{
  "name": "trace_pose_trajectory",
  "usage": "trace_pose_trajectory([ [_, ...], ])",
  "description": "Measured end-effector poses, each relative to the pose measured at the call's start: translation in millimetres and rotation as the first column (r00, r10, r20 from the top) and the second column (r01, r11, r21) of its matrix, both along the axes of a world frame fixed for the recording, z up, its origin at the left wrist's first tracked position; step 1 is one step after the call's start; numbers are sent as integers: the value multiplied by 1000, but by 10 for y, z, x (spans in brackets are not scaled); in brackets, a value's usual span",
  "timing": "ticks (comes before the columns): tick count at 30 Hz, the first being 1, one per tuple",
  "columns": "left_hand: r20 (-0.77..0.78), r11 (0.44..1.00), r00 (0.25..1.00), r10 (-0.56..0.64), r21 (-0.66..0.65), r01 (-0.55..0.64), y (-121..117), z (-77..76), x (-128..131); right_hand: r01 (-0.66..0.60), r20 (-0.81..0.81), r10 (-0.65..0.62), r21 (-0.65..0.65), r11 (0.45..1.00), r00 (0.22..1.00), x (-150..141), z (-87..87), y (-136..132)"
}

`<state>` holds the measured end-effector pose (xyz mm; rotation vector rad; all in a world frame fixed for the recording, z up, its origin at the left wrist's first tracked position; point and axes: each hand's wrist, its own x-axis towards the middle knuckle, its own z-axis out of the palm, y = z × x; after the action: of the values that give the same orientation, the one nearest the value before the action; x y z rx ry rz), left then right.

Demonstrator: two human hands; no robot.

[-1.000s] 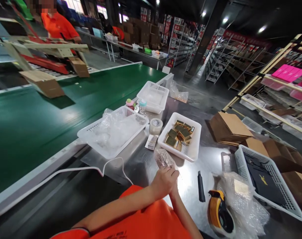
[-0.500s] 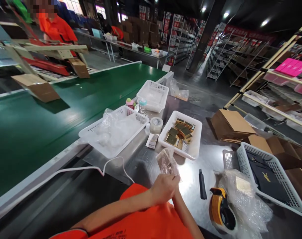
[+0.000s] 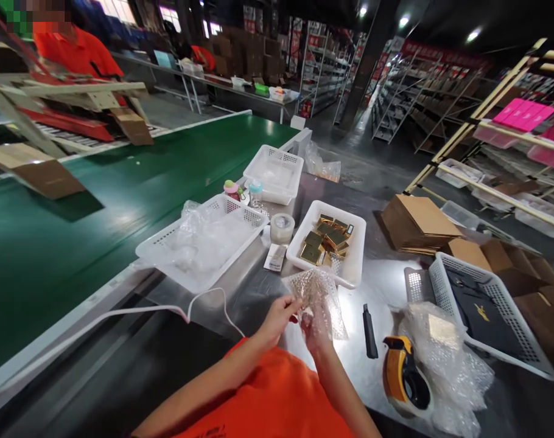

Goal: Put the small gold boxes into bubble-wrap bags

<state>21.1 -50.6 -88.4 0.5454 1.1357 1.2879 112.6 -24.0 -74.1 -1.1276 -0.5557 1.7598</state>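
1. Bubble wrap (image 3: 327, 298), clear and limp, is held in both hands over the metal desk (image 3: 382, 280), its far edge overlapping the nearest basket in view.
2. Its long axis seems to slant from far left to near right, though the transparent film makes this hard to read; the far edge points toward the basket, and a corner hangs near right.
3. The left hand (image 3: 277, 318) has its grip closed, finger and thumb pinching the wrap's left edge.
4. The right hand (image 3: 318, 336) is partly covered by film; I cannot tell whether its grip is closed.
5. That nearest basket, the gold-box basket (image 3: 358, 246), contains a loose pile of gold boxes (image 3: 312, 254), lying at mixed angles.
6. To its left, the packaging basket (image 3: 255, 217) is heaped with clear plastic (image 3: 204, 234).
7. At far right, the perforated basket (image 3: 528, 340) holds a dark item (image 3: 462, 289) with a yellow mark.
8. Between the first 2 baskets stands a tape roll (image 3: 282, 229).
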Motion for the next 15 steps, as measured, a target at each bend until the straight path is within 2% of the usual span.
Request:
trace_pose_trajectory([
  [2, 53, 998, 997, 57, 23, -58, 1, 9, -4, 21, -55, -24, -47, 999, 998, -2, 80, 9],
  [5, 126, 992, 984, 129, -24, -127, 2, -3, -33, 4, -84, -10, -66, 998, 996, 35, 211, -28],
  [9, 151, 960, 949, 277, -79, -268, 41, -55, -169, -124, -73, 122, -27, 992, 990, 291, 333, -205],
  [11, 141, 946, 936, 324, -82, -315, 57, -59, -263, -128, 40, 128, 20, 992, 991, 513, 310, -251],
  [13, 123, 943, 935, 332, -69, -326, 64, -36, -333, 19, 146, -20, 10, 1000, 989, 713, 217, -209],
  [14, 111, 947, 940, 321, -59, -317, 63, -17, -348, 71, 141, -61, -66, 995, 988, 776, 154, -157],
  [15, 96, 953, 949, 302, -46, -299, 60, 4, -347, 61, 84, -47, -183, 981, 995, 802, 89, -93],
])
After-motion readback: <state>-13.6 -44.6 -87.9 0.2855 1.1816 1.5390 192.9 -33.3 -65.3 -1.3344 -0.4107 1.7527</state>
